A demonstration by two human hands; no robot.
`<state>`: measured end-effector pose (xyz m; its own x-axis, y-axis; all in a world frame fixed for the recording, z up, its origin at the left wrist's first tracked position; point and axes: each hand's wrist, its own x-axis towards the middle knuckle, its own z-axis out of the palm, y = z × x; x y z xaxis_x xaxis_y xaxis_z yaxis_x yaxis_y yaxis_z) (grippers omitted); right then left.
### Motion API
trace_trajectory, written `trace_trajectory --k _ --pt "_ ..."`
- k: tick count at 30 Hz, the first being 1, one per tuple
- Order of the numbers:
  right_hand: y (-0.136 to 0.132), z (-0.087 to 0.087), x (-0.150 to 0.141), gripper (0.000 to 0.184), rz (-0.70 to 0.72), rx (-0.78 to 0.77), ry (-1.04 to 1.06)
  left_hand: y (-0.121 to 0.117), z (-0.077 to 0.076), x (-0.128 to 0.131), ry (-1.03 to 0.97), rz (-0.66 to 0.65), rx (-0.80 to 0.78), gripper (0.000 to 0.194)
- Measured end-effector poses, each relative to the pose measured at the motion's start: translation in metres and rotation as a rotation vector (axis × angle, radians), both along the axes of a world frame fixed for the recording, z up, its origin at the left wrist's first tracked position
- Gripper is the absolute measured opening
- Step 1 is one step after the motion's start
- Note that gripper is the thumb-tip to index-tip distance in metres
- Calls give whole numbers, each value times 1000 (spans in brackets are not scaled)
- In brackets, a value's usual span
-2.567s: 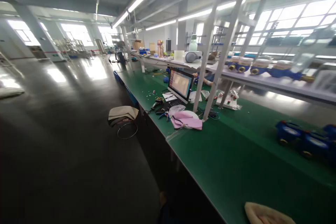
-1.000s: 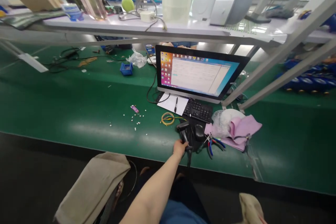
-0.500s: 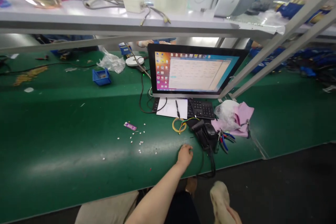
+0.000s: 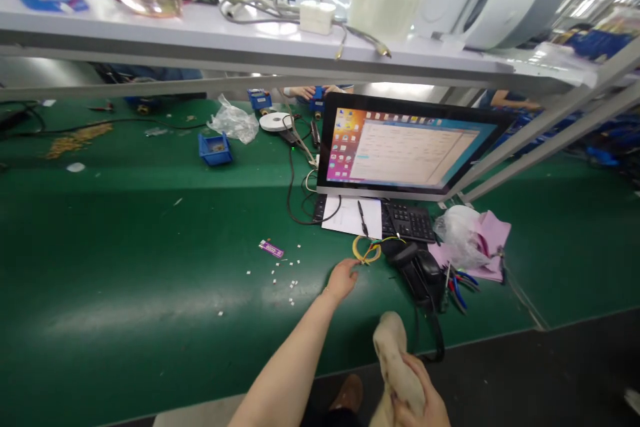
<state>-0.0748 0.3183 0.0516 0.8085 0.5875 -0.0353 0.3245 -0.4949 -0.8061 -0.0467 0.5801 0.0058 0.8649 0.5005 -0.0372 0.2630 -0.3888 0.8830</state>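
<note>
My left hand (image 4: 343,279) reaches over the green table, fingers loosely bent and slightly apart, with nothing visible in them. Its fingertips are beside a yellow ring (image 4: 356,249), which looks like a roll of tape, with thin coloured wires (image 4: 371,252) lying across it. Whether they touch is unclear. My right hand (image 4: 425,395), low in view at the table's front edge, is closed around a bunched cream cloth (image 4: 395,353). Left of my arm lie a small purple label strip (image 4: 271,249) and several tiny white pieces (image 4: 293,283).
A monitor (image 4: 405,147) stands behind a keyboard (image 4: 410,221), paper (image 4: 345,213) and pen (image 4: 363,219). To the right lie a black corded device (image 4: 417,273), pliers (image 4: 459,290) and pink cloth (image 4: 493,240). A shelf (image 4: 280,47) crosses above; a co-worker's hands (image 4: 303,91) show behind.
My left hand has moved forward to the yellow ring. The cream cloth has risen over the table's edge, and more of my right hand shows on it. The whole view has shifted.
</note>
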Motion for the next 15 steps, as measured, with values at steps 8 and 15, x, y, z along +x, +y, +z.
trace_trajectory --k 8,15 --pt "221 77 36 53 256 224 25 76 -10 -254 49 717 386 21" --pt "285 74 26 60 124 426 197 177 -4 -196 195 112 790 41"
